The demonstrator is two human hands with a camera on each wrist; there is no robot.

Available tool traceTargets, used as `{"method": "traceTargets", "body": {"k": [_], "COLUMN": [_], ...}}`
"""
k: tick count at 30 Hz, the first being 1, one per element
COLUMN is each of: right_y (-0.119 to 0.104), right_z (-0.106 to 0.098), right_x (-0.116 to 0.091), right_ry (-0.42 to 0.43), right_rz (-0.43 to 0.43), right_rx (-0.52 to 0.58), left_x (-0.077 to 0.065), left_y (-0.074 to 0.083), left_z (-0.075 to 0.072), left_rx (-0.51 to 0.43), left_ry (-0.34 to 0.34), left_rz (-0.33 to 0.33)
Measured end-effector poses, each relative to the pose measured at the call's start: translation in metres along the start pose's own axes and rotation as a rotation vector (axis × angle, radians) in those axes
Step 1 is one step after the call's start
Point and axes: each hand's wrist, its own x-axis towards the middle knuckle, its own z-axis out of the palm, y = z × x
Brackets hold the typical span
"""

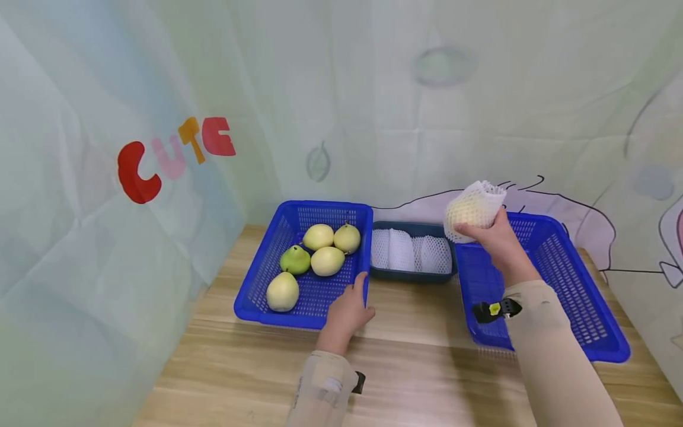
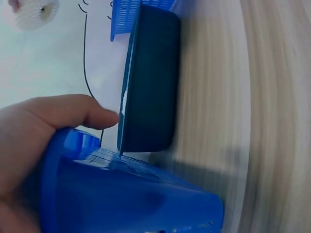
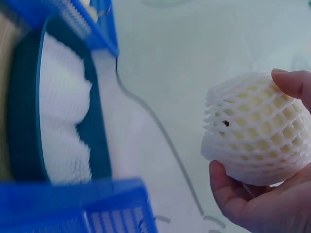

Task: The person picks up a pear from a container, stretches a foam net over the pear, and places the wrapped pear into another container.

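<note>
My left hand (image 1: pixel 347 311) grips the pear basket (image 1: pixel 280 320), and the pear (image 1: pixel 464 212) my right hand (image 1: pixel 500 244) holds could slip if its net (image 1: pixel 488 194) slides.

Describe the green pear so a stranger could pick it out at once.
Start at the left-hand blue basket, whose rim the left hand grips. Inside, the green pear lies just behind the frontmost pear. Its clear green sets it apart from the four pale yellow pears around it.
</note>
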Motion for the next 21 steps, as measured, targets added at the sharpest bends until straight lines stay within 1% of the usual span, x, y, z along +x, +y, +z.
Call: {"method": "traceTargets", "body": {"k": [5, 8, 11, 16, 18, 21], "right_y": [0.014, 0.024, 0.038, 0.065, 0.078, 0.098], "right_z": [-0.014, -0.019, -0.024, -0.031, -0.033, -0.033], "right_x": [0.018, 0.028, 0.038, 0.053, 0.057, 0.063], "right_ry": [0.046, 0.077, 0.125, 0.219, 0.236, 0.252], "right_rz": [0.018, 0.032, 0.084, 0.209, 0.232, 0.233], "right_rx": [-0.031, -0.047, -0.051, -0.032, -0.031, -0.06], "left_x": [0.001, 0.001, 0.001, 0.0, 0.0, -0.001], "left_y": [-0.003, -0.003, -0.003, -0.003, -0.003, -0.003], "left_z": [0.0, -0.001, -0.001, -0.001, -0.001, -0.001], "left_rx": [0.011, 0.008, 0.004, 0.01, 0.014, 0.022], "left_ry": [0.019, 0.014, 0.004, 0.008, 0.008, 0.001], "left_rz": [0.001, -0.009, -0.019, -0.024, -0.021, -0.018]}}
